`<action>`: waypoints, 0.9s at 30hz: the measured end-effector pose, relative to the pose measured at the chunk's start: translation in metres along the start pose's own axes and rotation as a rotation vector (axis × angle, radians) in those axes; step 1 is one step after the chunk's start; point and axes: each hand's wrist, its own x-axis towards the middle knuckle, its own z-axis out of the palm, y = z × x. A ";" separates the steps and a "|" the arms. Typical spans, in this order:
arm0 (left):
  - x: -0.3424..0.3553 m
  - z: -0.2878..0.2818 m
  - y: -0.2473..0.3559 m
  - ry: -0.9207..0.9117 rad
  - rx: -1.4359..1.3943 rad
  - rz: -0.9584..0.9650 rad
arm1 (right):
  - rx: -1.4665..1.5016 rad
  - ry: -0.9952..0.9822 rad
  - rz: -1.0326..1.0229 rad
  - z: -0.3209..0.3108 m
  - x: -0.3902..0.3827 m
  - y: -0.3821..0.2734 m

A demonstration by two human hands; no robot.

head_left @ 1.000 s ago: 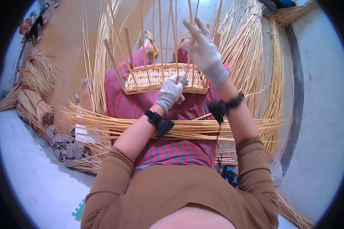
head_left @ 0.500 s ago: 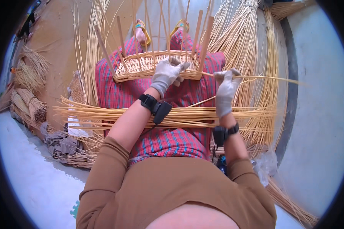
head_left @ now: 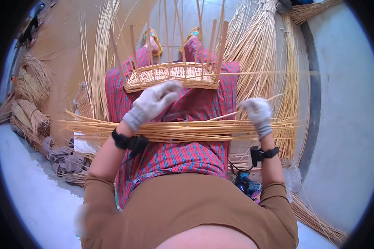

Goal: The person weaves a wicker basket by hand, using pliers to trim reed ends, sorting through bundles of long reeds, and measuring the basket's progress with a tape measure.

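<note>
A half-woven wicker basket (head_left: 170, 76) with upright stakes rests on my lap, over a red checked cloth (head_left: 183, 153). My left hand (head_left: 153, 101), in a grey glove, presses on the basket's near rim. My right hand (head_left: 257, 114), also gloved, is closed on a thin cane strand (head_left: 224, 116) that runs from the basket toward the right. A flat bundle of cane strips (head_left: 174, 130) lies across my thighs beneath both hands. Black bands sit on both wrists.
Bundles of long cane (head_left: 257, 50) lie to the right and at the far left (head_left: 31, 87). A grey rag heap (head_left: 64, 159) sits on the floor at left. A small dark tool (head_left: 245, 184) lies by my right hip. Yellow sandals (head_left: 153, 39) show beyond the basket.
My right hand came down from the upright stakes and drew a strand out to the right. My left hand stayed at the basket rim. The view tilted slightly.
</note>
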 end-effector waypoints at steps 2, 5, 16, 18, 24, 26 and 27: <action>-0.029 -0.024 0.010 -0.220 0.263 -0.022 | -0.063 0.297 0.189 -0.038 0.001 0.015; -0.069 -0.031 -0.009 -0.092 0.248 -0.114 | -0.196 0.292 0.248 -0.053 0.005 0.017; -0.057 -0.033 0.014 -0.097 -0.362 -0.177 | -0.560 0.875 0.543 -0.211 0.065 0.072; -0.046 -0.041 0.017 0.061 -0.257 -0.259 | -0.646 0.937 0.194 -0.174 0.068 0.034; -0.012 -0.003 0.046 0.087 -0.370 0.161 | 1.329 -0.133 0.036 -0.028 0.060 -0.163; -0.020 -0.018 0.074 -0.081 -0.353 0.016 | 1.239 -0.043 -0.114 -0.033 0.067 -0.175; -0.032 -0.032 0.066 -0.060 -0.375 -0.048 | 1.267 -0.077 -0.243 -0.043 0.078 -0.168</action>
